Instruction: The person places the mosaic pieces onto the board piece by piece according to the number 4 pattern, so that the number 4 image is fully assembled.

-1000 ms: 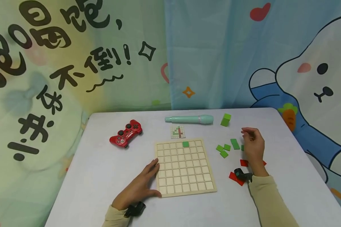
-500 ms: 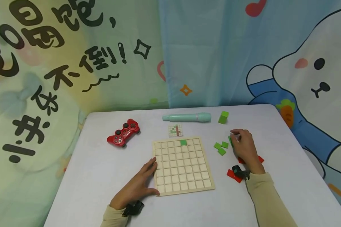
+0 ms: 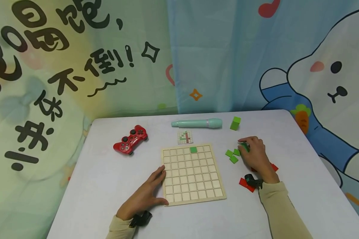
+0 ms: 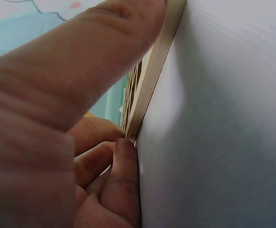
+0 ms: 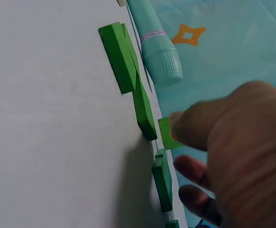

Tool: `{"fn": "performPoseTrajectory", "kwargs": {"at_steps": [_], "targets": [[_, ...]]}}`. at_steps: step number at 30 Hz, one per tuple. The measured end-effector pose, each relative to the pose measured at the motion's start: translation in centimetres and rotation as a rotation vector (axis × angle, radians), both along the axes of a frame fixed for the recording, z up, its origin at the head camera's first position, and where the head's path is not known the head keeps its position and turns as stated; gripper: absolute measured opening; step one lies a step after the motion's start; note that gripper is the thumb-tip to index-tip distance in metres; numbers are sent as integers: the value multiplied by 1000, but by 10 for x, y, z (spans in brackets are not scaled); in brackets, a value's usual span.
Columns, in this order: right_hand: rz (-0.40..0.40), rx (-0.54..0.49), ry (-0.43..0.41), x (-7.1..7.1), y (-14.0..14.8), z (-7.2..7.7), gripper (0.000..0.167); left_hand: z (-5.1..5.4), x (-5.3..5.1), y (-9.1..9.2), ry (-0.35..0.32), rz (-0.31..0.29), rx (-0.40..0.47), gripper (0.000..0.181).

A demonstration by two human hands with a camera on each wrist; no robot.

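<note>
My left hand [image 3: 143, 199] rests at the near left of a pale wooden grid board [image 3: 194, 174]. Its thumb touches the near corner, and the fingers, only gently bent, lie along the left edge [image 4: 149, 76]. One green square sits in the board's far row. My right hand [image 3: 254, 156] hovers low over a green rectangular tile [image 3: 245, 146], also lying on the table in the right wrist view [image 5: 162, 183]. Thumb and fingers are spread around it, apparently without gripping. Small green square tiles [image 3: 234, 159] lie just left of this hand. Red tiles [image 3: 246, 185] are partly hidden beneath its wrist.
A small printed grid card [image 3: 184, 137] lies behind the board, with a mint-green microphone-shaped object [image 3: 197, 123] beyond it. A green block [image 3: 235, 123] stands at the back right. A red game controller [image 3: 130, 139] lies at the back left. A printed curtain hangs behind the table.
My right hand has moved left and lowered onto the green rectangular tile, its thumb and fingers parting around it. The left hand stays at the board. The head view has shifted slightly.
</note>
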State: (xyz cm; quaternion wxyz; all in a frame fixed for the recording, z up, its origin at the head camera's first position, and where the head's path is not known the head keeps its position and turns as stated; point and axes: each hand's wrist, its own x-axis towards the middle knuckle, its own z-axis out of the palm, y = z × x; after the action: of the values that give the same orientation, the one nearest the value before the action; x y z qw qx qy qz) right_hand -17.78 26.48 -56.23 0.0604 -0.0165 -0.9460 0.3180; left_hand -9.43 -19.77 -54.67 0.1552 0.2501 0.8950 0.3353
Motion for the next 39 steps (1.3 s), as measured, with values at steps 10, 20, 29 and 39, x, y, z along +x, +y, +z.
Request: {"fn": "performPoseTrajectory", "kwargs": {"at_steps": [10,20,29,39], "targets": [[-64,20,-32,-1,1,-4,40,-3,0,0,36,-8,1,113],[-106,10,-63,0,-3,4,42,-4,-1,-1,19,1,14,113],[-33,-11,-23,0,-12,16,42,-4,-1,3,3,8,17,115],[276,-79,96,-1,-62,51,39,-4,-3,3,6,12,-2,116]]}}
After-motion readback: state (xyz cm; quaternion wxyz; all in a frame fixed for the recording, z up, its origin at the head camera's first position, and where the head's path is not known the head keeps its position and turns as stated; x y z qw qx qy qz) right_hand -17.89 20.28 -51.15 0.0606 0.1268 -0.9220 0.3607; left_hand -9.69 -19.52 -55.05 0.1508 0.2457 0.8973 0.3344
